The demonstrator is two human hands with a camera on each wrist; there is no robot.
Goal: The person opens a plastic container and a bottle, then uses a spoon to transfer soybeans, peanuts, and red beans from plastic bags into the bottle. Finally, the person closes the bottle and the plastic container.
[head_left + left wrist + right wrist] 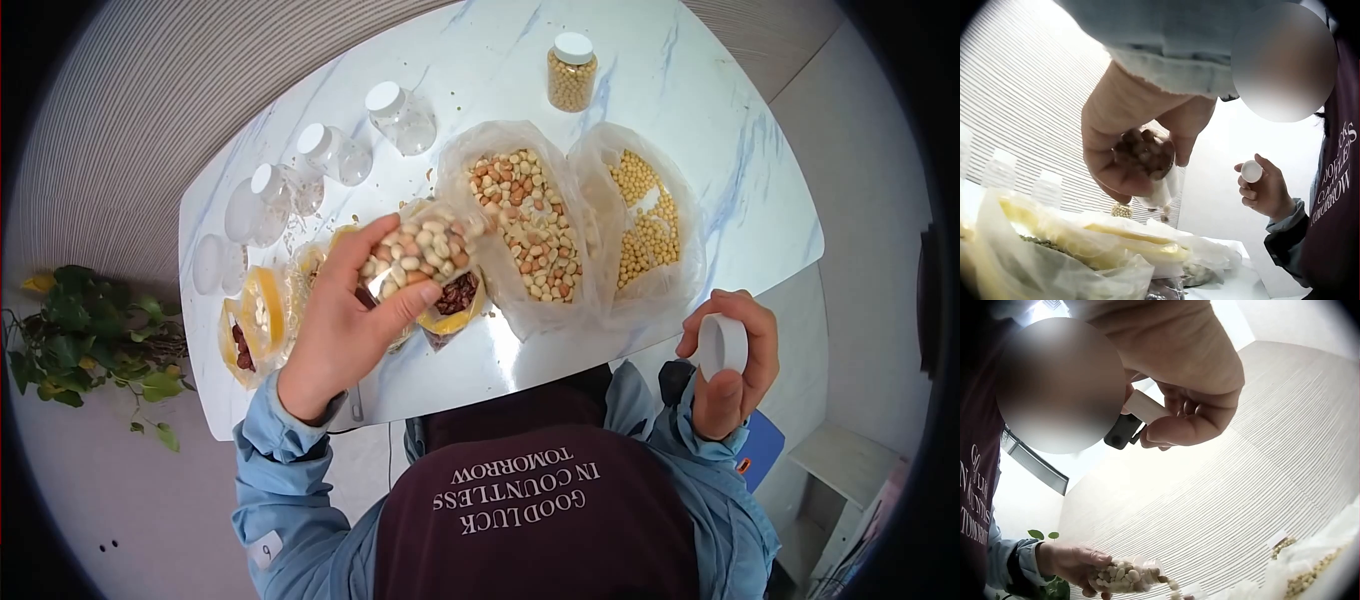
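Head view: person seated at a white, blue-veined marble-look table (760, 190); both hands occupied.
Left hand (345, 320): thumb and fingers wrapped round a clear, round-bodied jar filled with mixed peanuts (420, 255).
Jar position: held above the table, lying over sideways, mouth toward the large peanut bag; wrist views show a few nuts just past the mouth.
Jar contents: cream and reddish-brown peanuts, packed along most of the visible body.
Right hand (745, 365): fingers and thumb curled round a round white screw lid (724, 345), held beyond the table's near edge, well apart from the jar.
Large peanut bag: translucent plastic (500, 132), mouth spread wide; cream and reddish-brown peanuts inside.
Yellow-bean bag: translucent plastic (687, 265), just beside the peanut bag, open; small round yellow beans inside, pale film showing between two patches.
Capped bean jar (571, 85): clear, white lid on, upright near the far edge; yellow beans inside.
White-lidded clear jars (408, 122): three in a row at far left; walls see-through.
Yellow-edged bag (452, 322): near the held jar; dark red beans inside.
Leftmost yellow-trimmed bag (264, 300): dark reddish-brown pieces visible at its opening; identity uncertain.
Bag in left wrist view: translucent plastic (1085, 275), small dark greenish grains inside.
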